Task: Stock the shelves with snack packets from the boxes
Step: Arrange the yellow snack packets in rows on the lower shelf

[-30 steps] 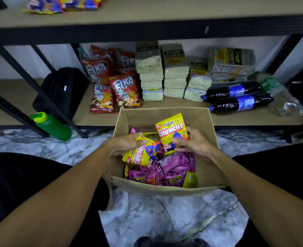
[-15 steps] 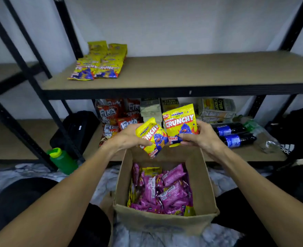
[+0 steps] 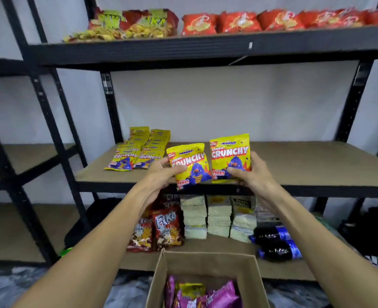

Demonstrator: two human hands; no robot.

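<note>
Nearest thing was the cardboard box (image 3: 208, 262) at the bottom, flaps open, w/ pink packets (image 3: 222, 296) and one yellow one piled inside. Both bare forearms reached up from there. Left hand (image 3: 159, 176) was closed around a yellow Crunchy packet (image 3: 189, 165), thumb across the front, packet tilted a bit to the left. Right hand (image 3: 253, 172) gripped a second Crunchy packet (image 3: 229, 157) by its lower right corner, upright, thumb on the front. The two packets were side by side, just abt touching, held over the front edge of the middle shelf (image 3: 305, 167).

Below that, the lower shelf had red Fika bags (image 3: 166, 227), stacks of pale cracker packs (image 3: 219, 216) and 2 dark soda bottles (image 3: 277, 243) lying down. Further back on the middle shelf, left side, sat the stack of yellow Crunchy packets (image 3: 139, 152) in 2 overlapping rows. Top shelf had red snack bags (image 3: 239, 22) across it, kinda blurry.
</note>
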